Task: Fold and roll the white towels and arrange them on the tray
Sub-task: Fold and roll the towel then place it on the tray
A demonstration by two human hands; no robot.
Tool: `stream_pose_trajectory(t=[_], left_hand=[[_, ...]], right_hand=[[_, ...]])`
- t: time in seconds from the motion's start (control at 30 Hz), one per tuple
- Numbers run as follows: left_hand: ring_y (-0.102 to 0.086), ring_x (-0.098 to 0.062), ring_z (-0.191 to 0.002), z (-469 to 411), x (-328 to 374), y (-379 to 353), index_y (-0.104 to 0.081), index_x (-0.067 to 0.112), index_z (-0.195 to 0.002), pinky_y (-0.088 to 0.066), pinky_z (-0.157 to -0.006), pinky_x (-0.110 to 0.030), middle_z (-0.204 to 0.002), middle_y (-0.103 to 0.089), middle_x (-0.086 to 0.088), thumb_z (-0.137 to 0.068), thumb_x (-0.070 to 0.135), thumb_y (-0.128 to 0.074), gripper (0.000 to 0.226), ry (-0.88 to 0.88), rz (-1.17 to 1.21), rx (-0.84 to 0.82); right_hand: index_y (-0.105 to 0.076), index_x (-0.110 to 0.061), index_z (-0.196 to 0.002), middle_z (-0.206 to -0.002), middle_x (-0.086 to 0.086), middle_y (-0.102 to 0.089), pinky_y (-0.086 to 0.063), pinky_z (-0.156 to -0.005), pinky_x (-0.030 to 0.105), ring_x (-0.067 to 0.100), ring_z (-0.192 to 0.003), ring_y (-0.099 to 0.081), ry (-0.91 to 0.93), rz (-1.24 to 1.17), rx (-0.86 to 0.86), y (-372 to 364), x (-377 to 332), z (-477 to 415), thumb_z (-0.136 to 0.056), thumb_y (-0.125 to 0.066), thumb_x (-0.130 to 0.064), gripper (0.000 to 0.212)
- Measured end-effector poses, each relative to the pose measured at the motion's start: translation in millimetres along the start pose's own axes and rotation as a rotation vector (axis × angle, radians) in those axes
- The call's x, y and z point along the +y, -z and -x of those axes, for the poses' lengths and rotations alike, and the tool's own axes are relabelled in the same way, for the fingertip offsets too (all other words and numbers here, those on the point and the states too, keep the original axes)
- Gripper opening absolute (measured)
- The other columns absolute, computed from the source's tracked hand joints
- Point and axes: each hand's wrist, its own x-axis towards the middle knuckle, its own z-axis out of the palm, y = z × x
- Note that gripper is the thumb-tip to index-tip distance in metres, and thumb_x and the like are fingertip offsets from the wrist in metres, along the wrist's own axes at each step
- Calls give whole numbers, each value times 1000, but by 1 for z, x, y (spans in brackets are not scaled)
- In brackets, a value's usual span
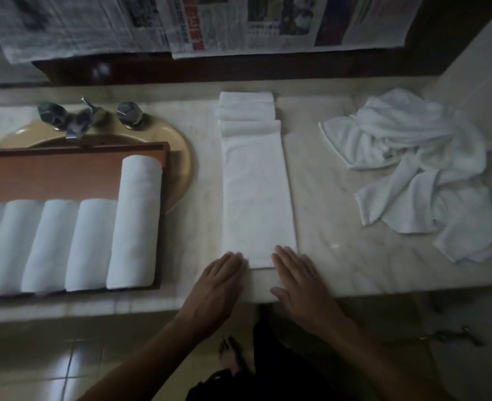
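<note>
Two hands flat, fingers straight: left hand [221, 282] and right hand [299, 280] press the near end of the folded towel [257, 198] on the table [340, 256]. Left of that towel, five rolls [134, 221] sit in the tray [50, 178]; right of it, a rumpled pile [418, 169].

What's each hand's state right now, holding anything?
Left hand: open, fingers flat on the near end of the folded towel.
Right hand: open, flat on the same end.

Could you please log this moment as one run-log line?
hands: left hand and right hand flat on towel strip near end | tray: five rolled towels | unfolded towels: heaped right
</note>
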Motion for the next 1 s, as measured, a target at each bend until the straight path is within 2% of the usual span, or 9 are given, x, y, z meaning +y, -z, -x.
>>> stream_pose_trajectory(t=[0.07,0.2,0.3,0.43,0.53,0.63,0.77,0.9,1.0], left_hand=[[-49,-21,-132,5,6,6,-54,13,-143,-47,-107,-39,-145,-49,-4,-102,29,-47,44,-49,-6,-6],[-53,-21,-114,11,4,12,-57,15,-140,-54,-90,-38,-132,-53,-2,-97,33,-51,47,-95,-31,-53],[-56,-25,-108,15,3,15,-58,13,-137,-57,-82,-39,-125,-56,-5,-87,12,-68,51,-163,-16,-65],[-56,-24,-99,15,7,19,-64,13,-129,-53,-76,-35,-112,-59,-3,-72,-11,-72,63,-211,-23,-80],[-53,-20,-92,15,6,18,-68,15,-119,-50,-71,-34,-102,-61,-1,-66,-18,-65,63,-198,-32,-88],[-59,-20,-87,18,10,19,-72,15,-108,-52,-67,-33,-95,-67,-1,-69,-14,-70,49,-158,-30,-47],[-68,-20,-87,22,20,24,-72,19,-110,-57,-72,-35,-99,-74,1,-89,2,-69,27,24,72,47],[-69,0,-75,22,31,30,-77,29,-90,-56,-71,-21,-84,-74,15,-89,16,-76,13,429,380,154],[-69,4,-82,19,33,31,-80,32,-88,-53,-73,-13,-85,-76,16,-88,20,-80,13,538,443,159]], right_hand=[[-44,-6,-154,-166,8,-32,-26,-120,47,26,-154,-30,17,-19,10,2,3,7,-102,-45,-44,64],[-52,-5,-148,-160,11,-42,-29,-120,45,28,-148,-39,102,-75,45,8,6,22,-95,-60,-34,60],[-59,-9,-140,-152,12,-51,-38,-116,43,29,-139,-47,112,-50,85,15,6,32,-77,-79,-16,67],[-71,-12,-117,-126,10,-65,-58,-91,42,30,-115,-61,63,-93,158,21,0,34,-63,-92,-5,58],[-71,-12,-103,-112,7,-67,-59,-78,42,27,-102,-61,69,-126,145,26,1,36,-65,-91,0,44],[-72,-13,-98,-105,4,-68,-57,-75,44,25,-98,-61,58,-133,98,31,6,37,-79,-78,-4,22],[-75,-17,-104,-103,-3,-71,-52,-82,40,17,-96,-58,-80,-242,47,38,13,34,-96,-61,-23,17],[-73,-26,-110,-101,-13,-63,-45,-78,17,1,-89,-55,-308,-433,-21,53,13,26,-95,-72,-30,15],[-75,-30,-105,-99,-10,-66,-44,-75,12,0,-89,-62,-424,-522,-62,57,16,20,-92,-75,-36,14]])
